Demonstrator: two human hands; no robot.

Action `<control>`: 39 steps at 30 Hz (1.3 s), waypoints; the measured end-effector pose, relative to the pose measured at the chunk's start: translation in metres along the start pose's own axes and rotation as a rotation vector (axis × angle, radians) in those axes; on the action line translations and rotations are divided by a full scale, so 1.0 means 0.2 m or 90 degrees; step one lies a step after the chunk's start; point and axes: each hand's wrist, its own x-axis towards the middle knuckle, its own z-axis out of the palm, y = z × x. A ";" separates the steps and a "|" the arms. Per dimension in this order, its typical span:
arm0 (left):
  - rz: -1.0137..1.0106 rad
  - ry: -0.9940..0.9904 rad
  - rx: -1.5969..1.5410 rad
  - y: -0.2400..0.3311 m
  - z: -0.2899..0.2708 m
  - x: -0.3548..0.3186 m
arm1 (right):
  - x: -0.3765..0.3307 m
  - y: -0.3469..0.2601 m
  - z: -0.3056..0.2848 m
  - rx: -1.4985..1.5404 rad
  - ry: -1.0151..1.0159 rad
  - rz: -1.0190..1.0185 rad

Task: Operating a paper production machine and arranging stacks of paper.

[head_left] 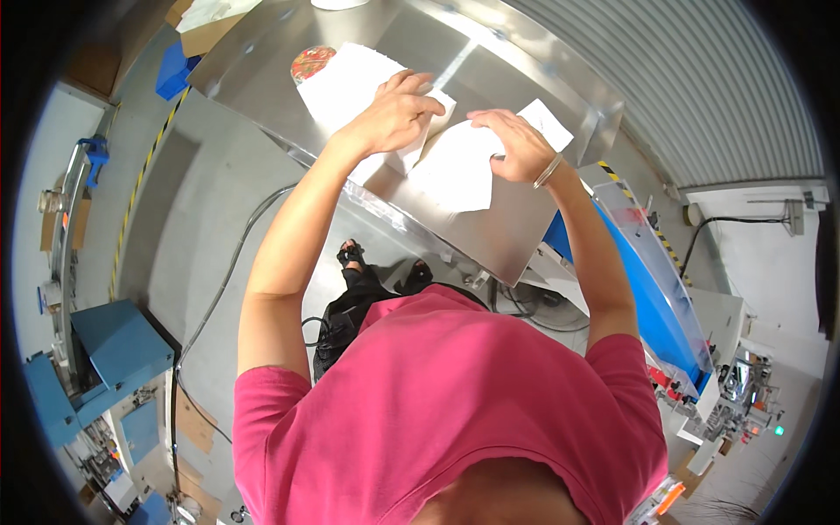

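White sheets, paper-like, lie on a shiny metal table in front of me. My left hand [398,115] rests over the left white stack [337,87], its fingers bent round the right edge. My right hand [516,144] has its thumb and fingers closed on a curved white sheet [459,166], which bends down toward the table's near side. Another white piece [547,127] sticks out beyond the right hand. A round red patterned item [313,64] lies at the far left end of the left stack, partly covered by it. The fingertips of both hands are partly hidden.
The metal table [490,232] has a raised back edge by a ribbed wall [682,79]. To the right runs a blue conveyor belt [643,280] with clear side guards. A blue bin [175,70] and an open carton [214,33] stand far left. A cable [223,280] crosses the floor.
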 end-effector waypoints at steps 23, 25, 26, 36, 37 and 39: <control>-0.109 0.024 0.172 0.21 0.05 -0.02 | -0.52 1.42 -0.07 0.191 0.358 0.688; -0.127 0.049 0.180 0.19 0.07 -0.09 | -0.28 1.12 -0.20 0.197 0.493 0.876; -0.120 0.072 0.185 0.19 0.08 -0.10 | -0.26 1.07 -0.20 0.008 0.501 0.833; -0.055 0.318 0.142 -0.08 -0.03 -0.04 | 0.09 -0.06 0.22 0.656 -0.041 0.488; -0.109 0.418 0.227 -0.29 -0.06 -0.04 | 0.13 -0.07 0.30 0.662 -0.038 0.484; -0.374 0.367 0.280 -0.52 -0.22 -0.05 | 0.18 -0.07 0.42 0.683 0.068 0.506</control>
